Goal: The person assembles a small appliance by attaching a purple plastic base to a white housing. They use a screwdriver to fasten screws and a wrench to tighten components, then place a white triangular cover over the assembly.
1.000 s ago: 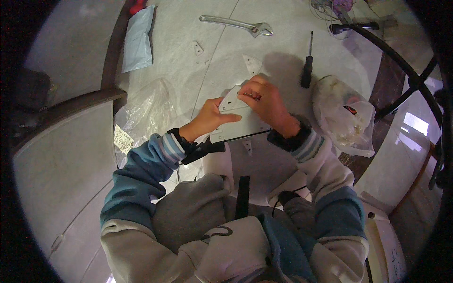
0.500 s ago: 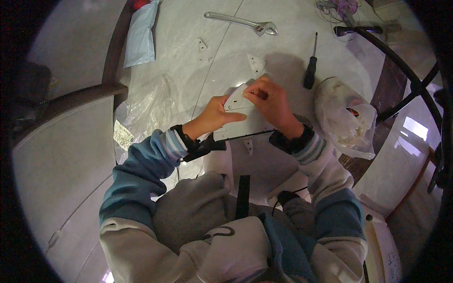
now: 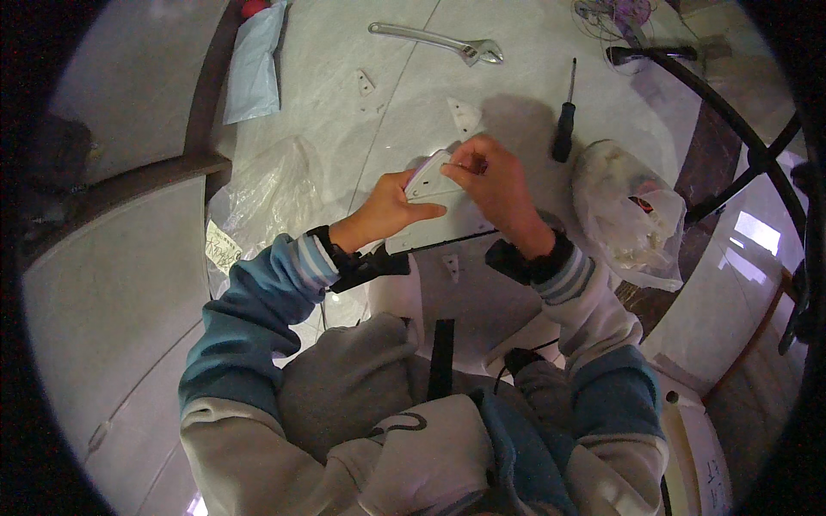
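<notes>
My left hand (image 3: 383,211) grips a white, rounded-triangular plate (image 3: 428,180) with small holes, its thumb lying along the near edge. At the plate's right corner, my right hand (image 3: 499,182) has thumb and forefinger pinched together. Whatever is between those fingertips is too small or too hidden to name. Just beyond the hands lies a similar white triangular piece (image 3: 464,115) with holes. Farther left on the table is a smaller white piece (image 3: 365,82) with tiny bits beside it. Another white piece (image 3: 452,267) shows below the table's near edge.
An adjustable wrench (image 3: 437,42) lies at the far side; a dark-handled screwdriver (image 3: 564,129) is to the right. Clear plastic bags flank the hands, a crumpled one (image 3: 271,185) left and a filled one (image 3: 628,215) right. A pale blue packet (image 3: 255,64) sits far left.
The plate has tilted slightly, showing more of its face. My right fingers have shifted a little at its corner, still pinched. The other things keep their places.
</notes>
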A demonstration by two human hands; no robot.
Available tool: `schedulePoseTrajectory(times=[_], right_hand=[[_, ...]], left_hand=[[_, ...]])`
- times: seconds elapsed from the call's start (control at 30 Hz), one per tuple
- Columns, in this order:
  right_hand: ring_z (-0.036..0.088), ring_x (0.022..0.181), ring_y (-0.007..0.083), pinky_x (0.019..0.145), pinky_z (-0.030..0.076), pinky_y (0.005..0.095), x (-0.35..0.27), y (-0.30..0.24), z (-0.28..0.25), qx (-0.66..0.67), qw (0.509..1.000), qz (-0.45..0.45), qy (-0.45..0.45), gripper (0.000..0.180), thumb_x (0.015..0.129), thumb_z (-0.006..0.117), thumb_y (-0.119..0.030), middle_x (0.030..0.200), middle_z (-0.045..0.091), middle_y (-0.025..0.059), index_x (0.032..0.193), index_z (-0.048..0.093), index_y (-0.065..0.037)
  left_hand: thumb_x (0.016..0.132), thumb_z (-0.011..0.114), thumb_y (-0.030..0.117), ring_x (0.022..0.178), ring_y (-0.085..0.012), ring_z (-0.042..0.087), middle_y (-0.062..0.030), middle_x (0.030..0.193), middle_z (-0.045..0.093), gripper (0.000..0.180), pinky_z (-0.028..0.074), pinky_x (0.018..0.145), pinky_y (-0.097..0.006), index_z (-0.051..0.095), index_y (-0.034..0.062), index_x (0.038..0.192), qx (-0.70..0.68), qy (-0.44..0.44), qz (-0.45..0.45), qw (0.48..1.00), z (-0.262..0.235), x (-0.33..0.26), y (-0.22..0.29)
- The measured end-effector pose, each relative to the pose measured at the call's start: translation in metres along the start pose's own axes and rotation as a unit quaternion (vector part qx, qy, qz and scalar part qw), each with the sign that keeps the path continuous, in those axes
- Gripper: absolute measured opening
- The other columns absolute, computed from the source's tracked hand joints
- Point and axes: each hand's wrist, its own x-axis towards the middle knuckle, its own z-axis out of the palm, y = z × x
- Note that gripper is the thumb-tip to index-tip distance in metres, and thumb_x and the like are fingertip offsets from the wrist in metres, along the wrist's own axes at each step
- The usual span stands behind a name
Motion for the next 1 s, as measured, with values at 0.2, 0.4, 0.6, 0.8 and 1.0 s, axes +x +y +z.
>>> schedulePoseTrajectory(times=[0.2, 0.4, 0.6, 0.8, 1.0], right_hand=[[0.052, 0.063, 0.0112, 0.060, 0.045, 0.0275, 0.010, 0.006, -0.009, 0.044, 0.996, 0.056, -0.062, 0.024, 0.075, 0.076, -0.020, 0.067, 0.058, 0.0028, 0.079, 0.060, -0.004], [0.059, 0.069, 0.0134, 0.063, 0.047, 0.0293, 0.015, 0.014, -0.007, 0.062, 0.993, 0.052, -0.083, 0.029, 0.077, 0.075, -0.025, 0.076, 0.065, 0.0071, 0.088, 0.064, 0.000], [0.058, 0.076, 0.0102, 0.068, 0.046, 0.0263, 0.007, 0.015, -0.003, 0.081, 0.986, 0.078, -0.121, 0.026, 0.085, 0.067, -0.018, 0.083, 0.066, 0.0057, 0.099, 0.064, 0.003], [0.055, 0.076, 0.0075, 0.068, 0.045, 0.0242, -0.003, 0.019, 0.007, 0.070, 0.992, 0.025, -0.098, 0.021, 0.087, 0.064, -0.014, 0.084, 0.065, 0.0019, 0.099, 0.064, 0.004], [0.056, 0.078, 0.0087, 0.070, 0.045, 0.0245, 0.003, 0.018, 0.004, 0.096, 0.987, 0.069, -0.108, 0.023, 0.087, 0.066, -0.015, 0.088, 0.066, 0.0033, 0.101, 0.065, 0.003]], left_hand=[[0.077, 0.077, 0.010, 0.086, -0.0102, 0.061, -0.0053, 0.096, 0.068, 0.037, 0.049, 0.077, -0.026, 0.062, -0.0009, 0.109, -0.045, 0.003, 0.026, 0.999, 0.003, 0.001, -0.003], [0.077, 0.076, 0.009, 0.087, -0.0109, 0.062, -0.0051, 0.097, 0.068, 0.036, 0.049, 0.078, -0.026, 0.062, -0.0003, 0.109, -0.015, -0.008, -0.003, 1.000, -0.001, 0.000, -0.003], [0.075, 0.077, 0.012, 0.080, -0.0114, 0.059, -0.0036, 0.089, 0.066, 0.036, 0.048, 0.073, -0.026, 0.063, -0.0013, 0.105, -0.109, -0.045, -0.030, 0.993, -0.003, 0.003, 0.006], [0.076, 0.076, 0.011, 0.085, -0.0114, 0.060, -0.0036, 0.094, 0.067, 0.039, 0.049, 0.077, -0.027, 0.061, 0.0003, 0.109, 0.090, -0.067, -0.031, 0.993, -0.007, 0.013, 0.009], [0.076, 0.076, 0.012, 0.088, -0.0119, 0.060, -0.0042, 0.102, 0.065, 0.045, 0.049, 0.079, -0.027, 0.058, 0.0018, 0.117, -0.029, -0.045, 0.006, 0.999, -0.001, 0.012, 0.003]])
